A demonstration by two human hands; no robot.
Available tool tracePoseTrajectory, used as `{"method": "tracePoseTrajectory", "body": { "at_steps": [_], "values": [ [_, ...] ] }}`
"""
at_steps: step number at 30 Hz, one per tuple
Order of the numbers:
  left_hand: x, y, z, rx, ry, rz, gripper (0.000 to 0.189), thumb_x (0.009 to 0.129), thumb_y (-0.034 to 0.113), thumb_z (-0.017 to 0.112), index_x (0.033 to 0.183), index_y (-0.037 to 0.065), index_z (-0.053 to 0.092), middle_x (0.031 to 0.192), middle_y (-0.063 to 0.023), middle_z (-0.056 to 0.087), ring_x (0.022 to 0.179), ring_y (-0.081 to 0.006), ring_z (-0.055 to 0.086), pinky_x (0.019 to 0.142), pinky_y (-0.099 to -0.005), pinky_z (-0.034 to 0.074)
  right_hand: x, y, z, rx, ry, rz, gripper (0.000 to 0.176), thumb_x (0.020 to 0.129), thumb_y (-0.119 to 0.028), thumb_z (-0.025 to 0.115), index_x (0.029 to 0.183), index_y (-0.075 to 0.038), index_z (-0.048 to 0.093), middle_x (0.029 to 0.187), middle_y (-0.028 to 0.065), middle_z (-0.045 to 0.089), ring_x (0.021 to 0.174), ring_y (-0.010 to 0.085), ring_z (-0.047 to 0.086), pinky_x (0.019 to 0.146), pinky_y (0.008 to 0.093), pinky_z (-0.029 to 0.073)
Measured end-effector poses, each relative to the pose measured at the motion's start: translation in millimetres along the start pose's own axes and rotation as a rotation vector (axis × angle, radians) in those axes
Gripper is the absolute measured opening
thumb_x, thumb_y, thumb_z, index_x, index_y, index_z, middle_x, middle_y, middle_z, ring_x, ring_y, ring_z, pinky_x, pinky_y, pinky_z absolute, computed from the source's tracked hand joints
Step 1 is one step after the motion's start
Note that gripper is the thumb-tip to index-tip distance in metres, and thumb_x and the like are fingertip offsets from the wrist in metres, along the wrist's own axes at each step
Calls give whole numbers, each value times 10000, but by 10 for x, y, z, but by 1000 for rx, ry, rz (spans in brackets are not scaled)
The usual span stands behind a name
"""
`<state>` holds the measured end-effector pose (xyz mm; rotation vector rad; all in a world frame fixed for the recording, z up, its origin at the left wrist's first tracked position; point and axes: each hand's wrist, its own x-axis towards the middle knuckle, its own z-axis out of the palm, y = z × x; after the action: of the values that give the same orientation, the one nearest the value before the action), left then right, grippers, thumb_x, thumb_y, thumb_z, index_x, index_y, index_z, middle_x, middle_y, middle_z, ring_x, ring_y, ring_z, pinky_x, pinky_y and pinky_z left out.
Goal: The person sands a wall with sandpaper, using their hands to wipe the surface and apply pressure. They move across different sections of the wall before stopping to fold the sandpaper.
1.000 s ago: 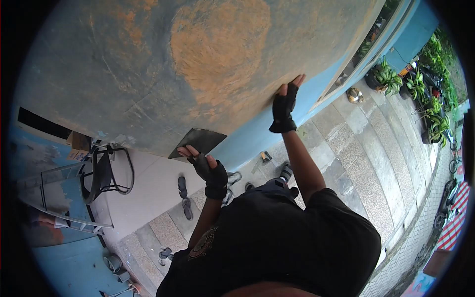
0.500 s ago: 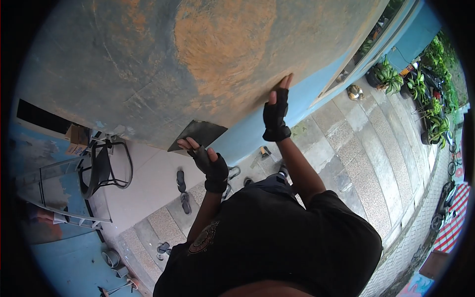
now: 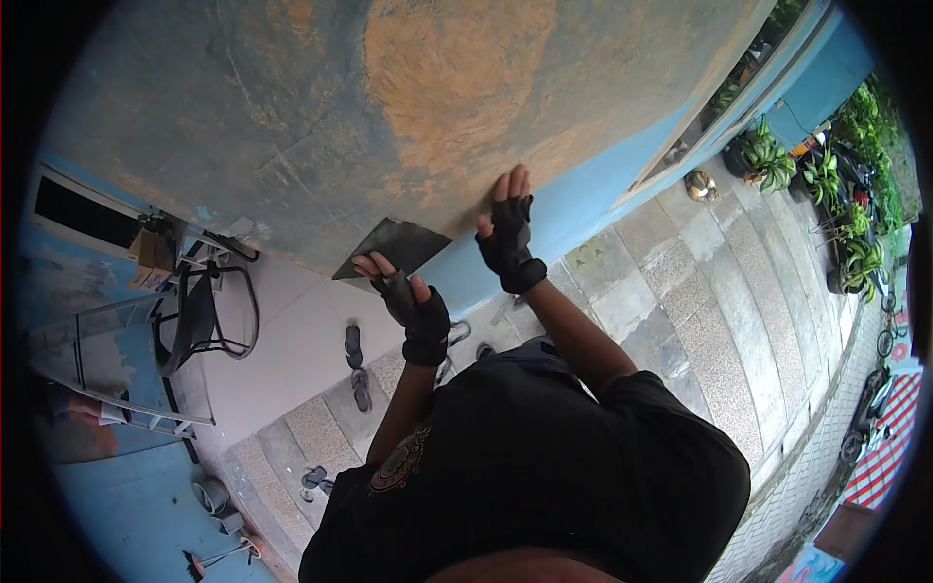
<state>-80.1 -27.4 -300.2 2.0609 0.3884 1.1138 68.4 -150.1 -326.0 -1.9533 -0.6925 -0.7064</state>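
Note:
A dark grey, roughly square sheet (image 3: 400, 241) lies flat against the wall (image 3: 243, 185) near its lower edge. My left hand (image 3: 413, 306), in a black fingerless glove, has its fingers stretched out at the sheet's lower left edge, fingertips overlapping it. To the right of the sheet is my right hand (image 3: 507, 238), gloved the same way. Its fingers are extended, with the tips at the wall just above the light blue band (image 3: 583, 194). Bare orange-brown patches (image 3: 447, 87) show among the wall's grey coating.
At the left stand a black chair (image 3: 199, 316), a cardboard box (image 3: 153, 257) and a metal ladder frame (image 3: 146, 418). Sandals (image 3: 361, 389) lie on the tiled floor (image 3: 680, 330) below. Potted plants (image 3: 768, 160) line the far right, near a window (image 3: 714, 107).
My right hand has moved left along the wall, closer to the dark sheet. My left hand stays by the sheet's lower edge. The view has shifted slightly.

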Motion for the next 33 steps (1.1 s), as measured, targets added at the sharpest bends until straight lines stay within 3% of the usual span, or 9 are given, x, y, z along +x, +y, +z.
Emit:
{"method": "tracePoseTrajectory", "body": {
  "at_steps": [3,5,9,13,21,25,27,29,33],
  "values": [
    [-6,-32,-22,28,10,93,757,1083,388,377,1610,-90,118,1703,-282,23,1590,-420,11,1265,-487,48,509,290,-307,205,323,214,821,1086,-514,341,1610,80,126,1702,289,5,1583,423,76,1266,466,123],
    [-5,-32,-32,-12,-15,66,695,1079,315,368,1616,-69,149,1709,-268,33,1589,-429,14,1272,-511,41,878,315,-509,240,380,226,836,1081,-537,334,1614,70,121,1707,276,-7,1590,407,3,1269,499,59],
    [-5,-107,-5,-30,-17,95,697,1083,327,364,1617,-65,148,1711,-263,32,1588,-430,5,1271,-516,41,922,-256,-414,95,276,13,874,1063,-593,329,1602,78,177,1690,320,4,1566,502,-8,1243,582,58],
    [-8,-69,3,5,-15,89,696,1088,348,352,1617,-61,158,1712,-259,32,1587,-433,4,1271,-521,48,156,-439,-58,20,-79,-97,896,1026,-643,377,1614,15,220,1662,373,67,1534,579,59,1210,637,146],
    [-16,-106,-16,-10,-7,92,690,1088,355,355,1620,-47,177,1713,-254,45,1586,-438,25,1270,-524,64,924,328,-565,259,382,235,838,1084,-551,315,1617,66,118,1709,268,-5,1587,422,28,1267,509,76],
    [7,-86,1,-10,4,113,693,1088,364,355,1618,-49,183,1711,-256,57,1585,-442,38,1268,-527,71,1029,-109,-492,47,312,54,851,1076,-576,303,1622,53,128,1710,267,-1,1584,440,21,1261,530,79],
    [12,-79,18,-7,22,133,693,1089,366,354,1617,-49,185,1711,-257,61,1584,-443,42,1268,-528,74,715,-391,-271,47,206,-74,833,1057,-599,358,1586,38,262,1669,359,50,1530,582,50,1216,636,117],
    [5,-80,23,20,13,102,690,1088,363,355,1616,-49,189,1709,-258,70,1582,-447,52,1267,-530,83,291,-501,-110,11,-5,-123,793,1031,-568,442,1597,-33,289,1659,364,101,1517,594,108,1204,663,142],
    [15,-66,-2,-1,9,112,684,1087,349,358,1616,-51,191,1709,-259,74,1581,-451,52,1268,-531,82,-9,5,-16,19,16,32,816,1038,-556,447,1590,16,266,1668,346,98,1535,558,104,1224,617,142]
  ]
}}
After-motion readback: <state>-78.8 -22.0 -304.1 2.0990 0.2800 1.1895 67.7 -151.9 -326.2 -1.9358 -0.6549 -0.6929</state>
